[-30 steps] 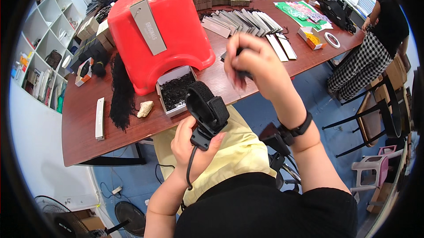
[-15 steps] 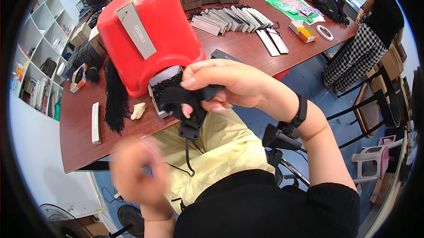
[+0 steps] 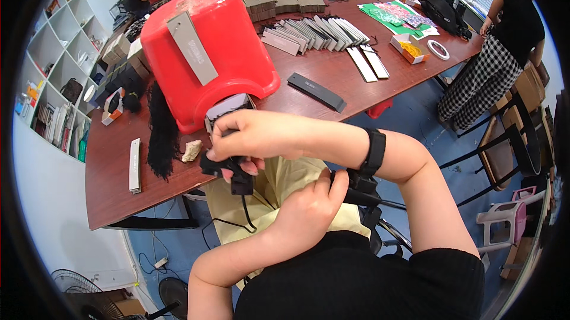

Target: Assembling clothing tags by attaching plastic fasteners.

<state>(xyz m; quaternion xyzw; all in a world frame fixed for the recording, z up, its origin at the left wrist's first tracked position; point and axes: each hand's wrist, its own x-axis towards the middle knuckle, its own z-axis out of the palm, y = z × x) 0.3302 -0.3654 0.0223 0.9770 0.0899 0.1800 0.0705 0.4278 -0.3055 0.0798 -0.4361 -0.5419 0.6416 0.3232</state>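
Note:
My right hand [image 3: 249, 136] is closed on a black device on a cable [image 3: 240, 182], held at the table's near edge above my lap. Its fingers hide part of the device, and a thin black cable hangs down from it. A black wristband [image 3: 375, 149] circles my right wrist, with a black box-shaped unit [image 3: 362, 184] attached below. My left hand [image 3: 306, 213] reaches across my body, its fingers closed at the near end of that unit. Behind my right hand, an open box [image 3: 228, 106] with black contents stands partly under the red plastic stool [image 3: 208, 29].
The wooden table [image 3: 279, 103] carries a black tag strip [image 3: 316, 91], fanned grey tags [image 3: 314, 34], black cords [image 3: 161, 133], a pale lump [image 3: 191, 151] and a small orange-white box [image 3: 409, 48]. Other people are around the table. A chair [image 3: 499, 130] stands at the right.
My left hand has swung from the lower left to the unit by my right wrist. My right hand has moved slightly left and down with the black device. The black tag strip shows more fully.

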